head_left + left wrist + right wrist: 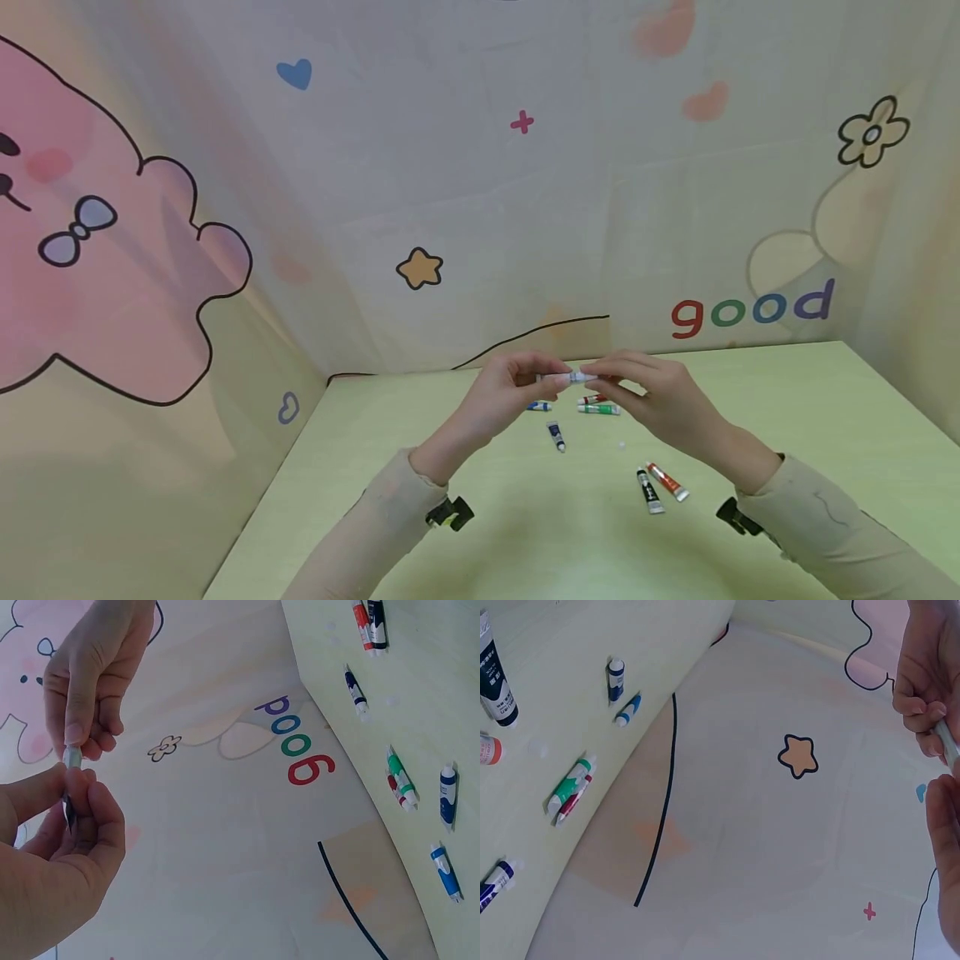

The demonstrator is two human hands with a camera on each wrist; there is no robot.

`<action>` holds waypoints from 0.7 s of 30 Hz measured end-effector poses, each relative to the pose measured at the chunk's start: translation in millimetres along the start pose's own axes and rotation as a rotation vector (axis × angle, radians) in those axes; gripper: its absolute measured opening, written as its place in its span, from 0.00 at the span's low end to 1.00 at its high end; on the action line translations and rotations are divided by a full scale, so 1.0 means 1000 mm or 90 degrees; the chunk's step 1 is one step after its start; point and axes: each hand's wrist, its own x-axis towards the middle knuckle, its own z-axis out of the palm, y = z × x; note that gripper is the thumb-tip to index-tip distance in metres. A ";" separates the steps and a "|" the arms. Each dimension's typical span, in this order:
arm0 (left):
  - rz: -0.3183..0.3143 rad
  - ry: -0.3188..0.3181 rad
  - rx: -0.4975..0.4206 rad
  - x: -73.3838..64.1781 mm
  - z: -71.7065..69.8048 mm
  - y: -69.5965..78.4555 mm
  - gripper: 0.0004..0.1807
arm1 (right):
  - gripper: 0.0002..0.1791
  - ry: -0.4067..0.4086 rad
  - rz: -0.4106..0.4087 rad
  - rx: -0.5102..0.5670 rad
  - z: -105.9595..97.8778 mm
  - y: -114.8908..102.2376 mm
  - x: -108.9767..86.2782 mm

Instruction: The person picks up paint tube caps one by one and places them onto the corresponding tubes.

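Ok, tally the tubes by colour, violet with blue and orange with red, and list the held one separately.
Blue tubes: 3
Red tubes: 2
Green tube: 1
Black tube: 1
Held tube, looks whitish, mostly hidden: 1
Total: 8

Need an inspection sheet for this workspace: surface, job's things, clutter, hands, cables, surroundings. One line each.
Surface: pale green table.
Job's things: small whitish tube, raised between both hands.
Clutter: black tube beside orange tube; green tube beside red tube; navy tube, blue tube and purple-blue tube each apart; small white piece, too small to identify.
Hands: left hand and right hand both pinch the whitish tube.
Cables: nothing seen.
Surroundings: printed backdrop with "good" lettering and a star.
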 end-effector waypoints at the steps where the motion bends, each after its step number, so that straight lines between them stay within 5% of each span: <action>1: 0.010 0.003 0.016 -0.001 0.000 0.000 0.11 | 0.23 -0.002 0.008 0.005 0.000 0.000 0.000; 6: 0.112 0.029 0.131 -0.004 0.004 0.001 0.10 | 0.10 -0.015 0.051 0.036 -0.001 -0.002 -0.001; 13: 0.267 0.066 0.271 -0.006 0.009 0.001 0.08 | 0.13 -0.047 0.117 0.046 -0.003 -0.003 -0.002; 16: 0.301 0.071 0.294 -0.006 0.010 -0.001 0.08 | 0.10 -0.062 0.138 0.044 -0.002 -0.003 -0.004; 21: 0.302 0.070 0.295 -0.009 0.012 -0.003 0.08 | 0.09 -0.088 0.177 0.054 0.000 -0.001 -0.009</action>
